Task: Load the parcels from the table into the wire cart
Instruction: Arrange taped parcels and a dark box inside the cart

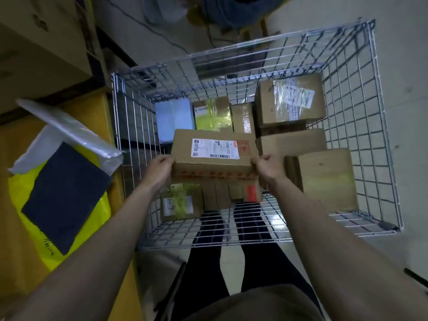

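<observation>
Placing step: left hand [159, 169] and right hand [266, 167] grip the ends of a labelled cardboard parcel [214, 158] over the wire cart [361, 126], above boxes already loaded; next, lower it flat onto the stack, release, return to the left counter [14, 228].

Matt cardboard parcel [214, 158], shiny metal wire cart [361, 135], glossy plastic mailer [69, 126]

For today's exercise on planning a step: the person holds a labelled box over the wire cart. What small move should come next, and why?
Probably lower the box straight down and let go. Both the left hand and right hand grip its ends inside the cart, just above boxes already packed beneath it.
</observation>
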